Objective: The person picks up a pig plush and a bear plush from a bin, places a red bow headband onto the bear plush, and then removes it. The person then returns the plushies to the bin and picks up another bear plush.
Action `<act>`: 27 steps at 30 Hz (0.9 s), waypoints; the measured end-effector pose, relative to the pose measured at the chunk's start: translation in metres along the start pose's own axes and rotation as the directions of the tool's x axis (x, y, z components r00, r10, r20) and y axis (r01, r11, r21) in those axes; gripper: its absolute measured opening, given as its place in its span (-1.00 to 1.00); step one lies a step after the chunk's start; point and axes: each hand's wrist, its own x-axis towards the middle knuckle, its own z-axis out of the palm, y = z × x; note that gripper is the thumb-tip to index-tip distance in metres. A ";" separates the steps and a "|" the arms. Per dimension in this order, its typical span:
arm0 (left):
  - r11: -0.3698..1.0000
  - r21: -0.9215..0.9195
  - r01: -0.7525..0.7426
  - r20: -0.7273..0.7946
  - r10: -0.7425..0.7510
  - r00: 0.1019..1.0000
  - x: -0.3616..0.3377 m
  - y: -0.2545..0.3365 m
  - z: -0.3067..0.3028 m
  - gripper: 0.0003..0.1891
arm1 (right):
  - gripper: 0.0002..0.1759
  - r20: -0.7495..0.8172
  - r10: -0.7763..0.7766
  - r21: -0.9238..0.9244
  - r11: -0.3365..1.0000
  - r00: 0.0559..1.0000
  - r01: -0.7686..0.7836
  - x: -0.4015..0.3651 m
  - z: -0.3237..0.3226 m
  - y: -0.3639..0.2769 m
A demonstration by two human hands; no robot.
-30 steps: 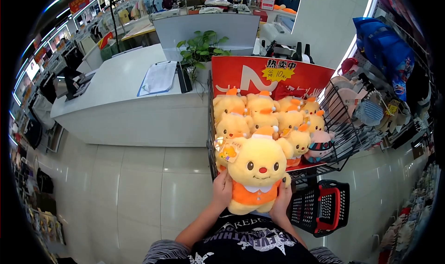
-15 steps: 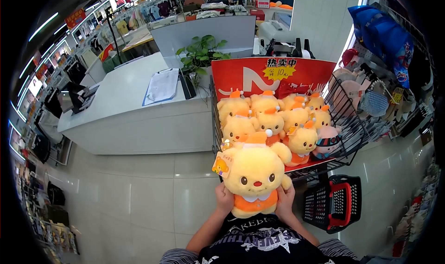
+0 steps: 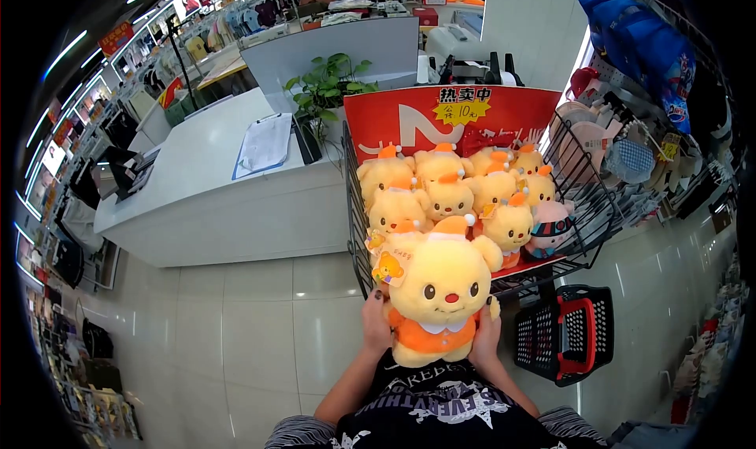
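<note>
Between my two hands is a yellow plush bear (image 3: 441, 283) in an orange outfit with a white collar and an orange hat, held upright and facing me. A paper tag (image 3: 390, 266) hangs at its left side in the picture. My left hand (image 3: 378, 323) grips one side of its body, and my right hand (image 3: 487, 331) grips the other side near its arm. Just beyond it, a black wire basket rack (image 3: 583, 240) holds several similar plush bears (image 3: 506, 227) and a pink plush toy (image 3: 550, 230) at the right.
A red sign (image 3: 378, 118) with a yellow price label stands behind the plush toys. To the left is a white counter (image 3: 213, 205) with a clipboard (image 3: 264, 143) and a potted plant (image 3: 327, 87). A black shopping basket (image 3: 543, 343) with red handles sits on the tiled floor at right.
The plush bear has tilted and turned slightly in my hands, showing more of its orange outfit. The view has shifted a little, so the rack appears farther left.
</note>
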 end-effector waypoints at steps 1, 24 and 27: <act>1.000 -0.001 -0.002 -0.002 0.002 1.000 0.002 0.004 0.000 -0.65 | -0.63 -0.013 -0.016 -0.015 1.000 1.000 0.015 0.001 -0.001 0.000; 0.380 -0.776 0.504 0.444 -0.237 0.864 0.008 0.058 -0.023 -0.75 | -0.66 0.111 -0.079 -0.181 0.979 0.991 0.099 0.001 -0.001 -0.007; 0.333 -0.769 0.545 0.475 -0.273 0.837 0.011 0.056 -0.015 -0.74 | -0.66 0.075 -0.087 -0.169 0.981 0.993 0.099 -0.001 -0.006 -0.011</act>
